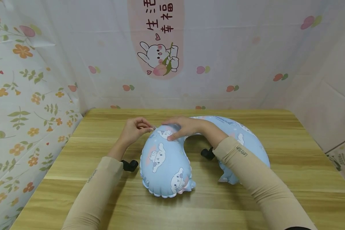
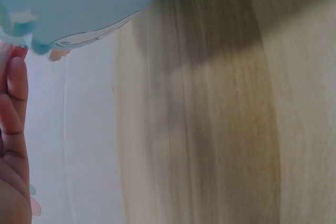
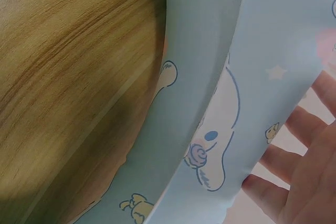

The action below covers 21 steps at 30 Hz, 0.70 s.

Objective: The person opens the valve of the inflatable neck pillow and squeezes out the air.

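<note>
A light-blue inflated neck pillow (image 1: 164, 159), printed with white long-eared cartoon characters, lies in a U shape with its open end toward me. My left hand (image 1: 134, 131) is at the far-left edge of its left lobe, thumb and fingertips pinching a small clear piece (image 1: 154, 127) there. In the left wrist view those fingers (image 2: 17, 82) meet the pillow's crimped edge, and the piece is mostly hidden. My right hand (image 1: 185, 127) grips the pillow's curved back, thumb on the upper surface and fingers (image 3: 281, 163) along the far edge.
The pillow stands on a wood-grain table (image 1: 83, 153). A white printed curtain (image 1: 227, 48) rises behind the table, and a floral one (image 1: 23, 95) hangs at the left. Black wrist-camera mounts (image 1: 130, 165) stick out by both wrists.
</note>
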Tool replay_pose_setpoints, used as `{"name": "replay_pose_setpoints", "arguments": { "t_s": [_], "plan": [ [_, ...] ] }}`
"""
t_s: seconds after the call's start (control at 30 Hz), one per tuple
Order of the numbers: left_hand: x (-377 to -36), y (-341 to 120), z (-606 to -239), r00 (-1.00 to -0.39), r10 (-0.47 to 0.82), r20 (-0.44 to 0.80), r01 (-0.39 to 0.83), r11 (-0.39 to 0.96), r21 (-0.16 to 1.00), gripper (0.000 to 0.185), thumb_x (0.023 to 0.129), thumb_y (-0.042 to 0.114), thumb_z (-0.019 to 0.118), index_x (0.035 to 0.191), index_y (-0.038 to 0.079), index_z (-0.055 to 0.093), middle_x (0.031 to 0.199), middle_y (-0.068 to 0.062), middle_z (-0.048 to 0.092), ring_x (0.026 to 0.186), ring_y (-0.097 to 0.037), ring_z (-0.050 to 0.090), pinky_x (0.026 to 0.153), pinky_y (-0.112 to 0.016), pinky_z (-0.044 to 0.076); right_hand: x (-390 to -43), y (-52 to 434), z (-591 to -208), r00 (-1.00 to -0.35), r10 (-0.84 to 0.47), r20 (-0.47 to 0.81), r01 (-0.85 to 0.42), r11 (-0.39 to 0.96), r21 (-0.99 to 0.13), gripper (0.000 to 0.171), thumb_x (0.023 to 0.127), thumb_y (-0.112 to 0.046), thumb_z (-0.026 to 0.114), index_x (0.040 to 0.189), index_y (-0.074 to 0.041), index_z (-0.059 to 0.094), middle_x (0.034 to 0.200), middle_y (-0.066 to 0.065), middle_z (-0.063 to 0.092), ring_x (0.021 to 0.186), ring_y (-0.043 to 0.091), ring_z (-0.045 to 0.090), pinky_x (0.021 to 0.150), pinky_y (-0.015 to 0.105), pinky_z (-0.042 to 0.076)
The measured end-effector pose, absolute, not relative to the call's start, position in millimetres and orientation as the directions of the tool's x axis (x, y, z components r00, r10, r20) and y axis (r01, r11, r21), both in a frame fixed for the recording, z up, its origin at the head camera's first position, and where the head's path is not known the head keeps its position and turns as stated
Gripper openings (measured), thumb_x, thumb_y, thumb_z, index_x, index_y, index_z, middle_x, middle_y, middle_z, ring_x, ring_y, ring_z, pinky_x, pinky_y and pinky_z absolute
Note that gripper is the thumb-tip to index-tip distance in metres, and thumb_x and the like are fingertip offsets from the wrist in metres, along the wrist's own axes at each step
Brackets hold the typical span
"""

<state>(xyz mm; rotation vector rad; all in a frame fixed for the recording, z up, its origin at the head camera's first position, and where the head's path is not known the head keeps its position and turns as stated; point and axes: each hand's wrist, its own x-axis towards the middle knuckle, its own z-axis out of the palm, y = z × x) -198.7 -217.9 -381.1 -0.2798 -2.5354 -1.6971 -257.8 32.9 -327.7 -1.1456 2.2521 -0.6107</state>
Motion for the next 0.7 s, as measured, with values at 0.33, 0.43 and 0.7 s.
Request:
{"name": "replay_pose_setpoints", "arguments": {
  "t_s": [0.33,0.43,0.7],
  "plan": [
    [-196.8,-217.4,-381.9,-0.978,0.155,0.136,0.191,0.432,0.881,0.018,0.091,0.011,0.071,0.108,0.003,0.071,0.100,-0.015,0.075,0.096,-0.029,0.071,0.079,-0.022,0.056,-256.6,35.0,-328.7,-0.483,-0.838,-0.252,-0.591,0.525,-0.612,0.074,0.092,-0.037,0.069,0.155,-0.015,0.036,0.162,0.013,0.030,0.152,0.033,0.023,0.122,0.056,0.020],
    [-196.6,-217.3,-382.1,-0.973,0.175,0.151,0.216,0.455,0.864,0.021,0.092,0.012,0.071,0.112,0.004,0.072,0.101,-0.015,0.075,0.097,-0.032,0.070,0.080,-0.025,0.055,-256.6,35.1,-329.7,-0.479,-0.842,-0.249,-0.592,0.519,-0.617,0.074,0.092,-0.037,0.069,0.155,-0.014,0.037,0.162,0.013,0.031,0.152,0.032,0.023,0.122,0.055,0.019],
    [-196.1,-215.6,-381.6,-0.959,0.226,0.172,0.261,0.462,0.848,0.023,0.093,0.006,0.067,0.116,0.003,0.072,0.104,-0.017,0.075,0.098,-0.031,0.072,0.086,-0.036,0.058,-255.9,35.5,-332.8,-0.485,-0.836,-0.255,-0.605,0.532,-0.592,0.075,0.091,-0.039,0.070,0.154,-0.015,0.038,0.162,0.012,0.032,0.152,0.033,0.023,0.122,0.057,0.020]
  ]
}}
